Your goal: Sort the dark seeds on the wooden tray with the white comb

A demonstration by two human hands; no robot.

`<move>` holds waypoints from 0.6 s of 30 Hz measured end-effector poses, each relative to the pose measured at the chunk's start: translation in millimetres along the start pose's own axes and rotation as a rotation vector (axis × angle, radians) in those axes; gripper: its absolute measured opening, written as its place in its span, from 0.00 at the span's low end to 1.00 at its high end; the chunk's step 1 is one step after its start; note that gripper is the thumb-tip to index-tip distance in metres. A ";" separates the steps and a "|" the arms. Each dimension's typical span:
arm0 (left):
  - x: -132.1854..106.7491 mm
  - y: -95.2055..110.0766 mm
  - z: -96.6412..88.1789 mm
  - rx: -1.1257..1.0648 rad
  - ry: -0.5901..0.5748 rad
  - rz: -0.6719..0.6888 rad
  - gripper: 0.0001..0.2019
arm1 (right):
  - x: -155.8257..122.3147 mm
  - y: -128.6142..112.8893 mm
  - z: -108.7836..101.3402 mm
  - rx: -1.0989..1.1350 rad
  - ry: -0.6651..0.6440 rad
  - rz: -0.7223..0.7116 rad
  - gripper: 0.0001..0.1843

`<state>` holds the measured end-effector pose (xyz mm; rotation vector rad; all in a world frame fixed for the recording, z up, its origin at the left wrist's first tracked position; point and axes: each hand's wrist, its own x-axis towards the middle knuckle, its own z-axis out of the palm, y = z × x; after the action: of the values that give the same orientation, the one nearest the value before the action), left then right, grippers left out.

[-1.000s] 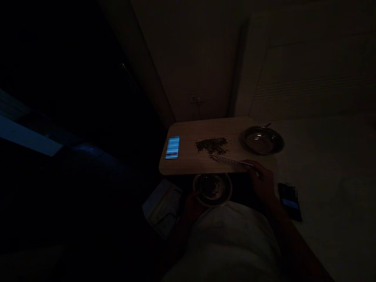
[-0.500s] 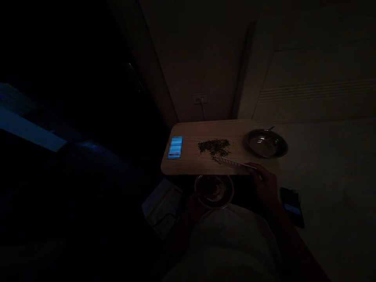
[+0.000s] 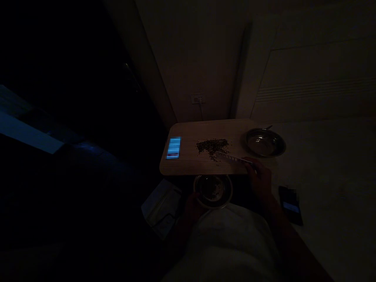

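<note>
The room is very dark. My right hand [image 3: 260,178] is closed round the handle of a knife [image 3: 232,158], whose blade lies over the near edge of a pale wooden board [image 3: 188,164], just beside a pile of dark chopped bits [image 3: 212,145]. Below the board's front edge, my left hand [image 3: 192,205] holds a small metal bowl [image 3: 213,190] with some dark bits in it.
A lit phone [image 3: 173,147] lies on the board's left end. A larger metal bowl [image 3: 264,141] sits at the board's right end. A dark phone [image 3: 290,205] rests on the light surface to the right. A pale packet [image 3: 161,205] lies low left. A wall socket [image 3: 196,99] is behind.
The knife blade has shifted slightly up and toward the chopped pile. The bowl in my left hand has stayed under the board's edge.
</note>
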<state>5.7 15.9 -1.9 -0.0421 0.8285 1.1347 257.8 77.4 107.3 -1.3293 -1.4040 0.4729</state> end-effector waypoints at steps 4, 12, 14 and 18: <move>0.1 1.5 0.2 0.029 -0.001 -0.006 0.17 | 0.8 -2.0 2.9 -0.008 -0.024 -0.026 0.15; -2.6 2.0 3.8 0.051 0.007 0.013 0.20 | 0.1 -0.8 1.0 0.000 -0.062 -0.009 0.15; -2.6 1.7 3.6 0.065 0.013 0.022 0.19 | -0.1 -2.1 0.6 0.007 -0.074 -0.004 0.15; -4.7 0.0 1.1 0.073 0.000 0.036 0.16 | -0.6 -4.7 -0.3 0.017 -0.095 -0.005 0.15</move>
<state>5.5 12.8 1.8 0.0334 0.8731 1.1375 255.8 75.3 111.0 -1.3039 -1.4778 0.5498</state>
